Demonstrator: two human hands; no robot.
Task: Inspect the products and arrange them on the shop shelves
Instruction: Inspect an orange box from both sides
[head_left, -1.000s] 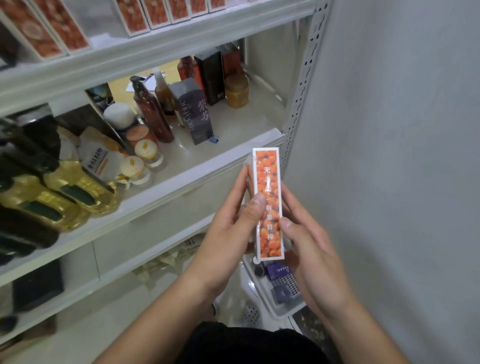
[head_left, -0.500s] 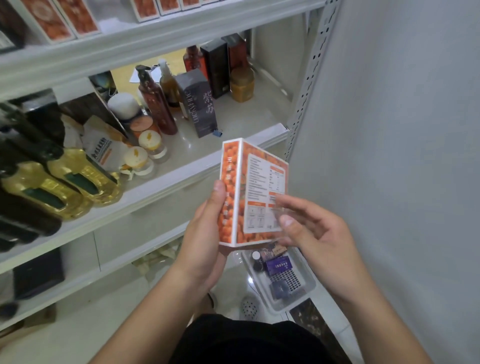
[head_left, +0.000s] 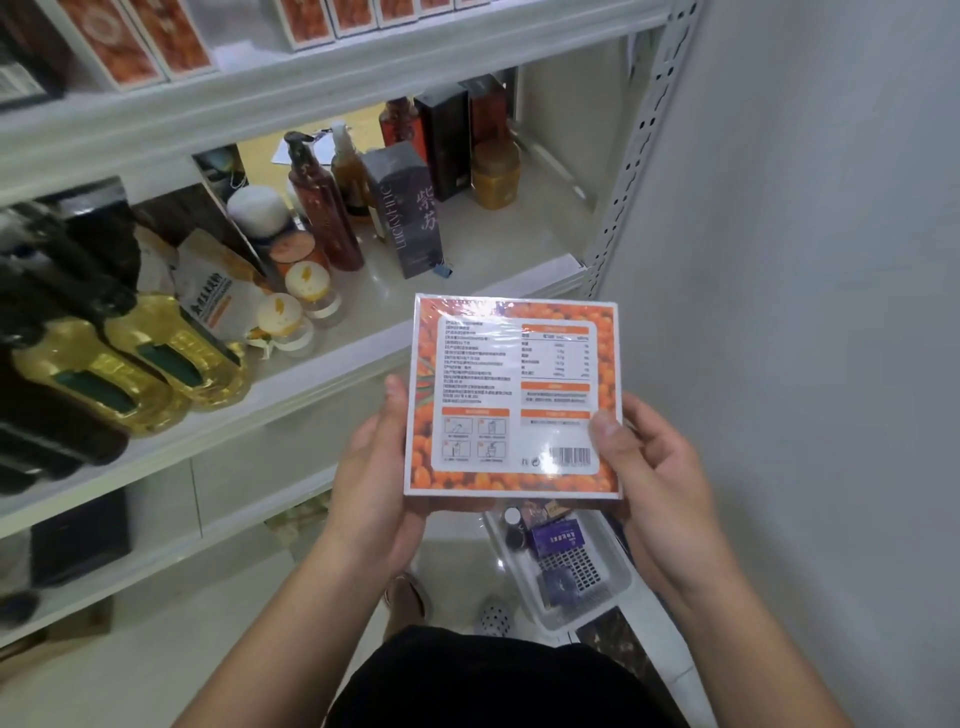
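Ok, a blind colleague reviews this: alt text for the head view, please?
Both hands hold a shrink-wrapped orange box, its printed back label facing the camera: left hand at its left edge, right hand at its lower right corner. Behind are white shelves with oil bottles and jars.

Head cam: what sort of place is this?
Probably a small shop: white metal shelving stocked with oil bottles, a row of identical orange boxes, and a barcoded box gripped by the left hand and right hand.
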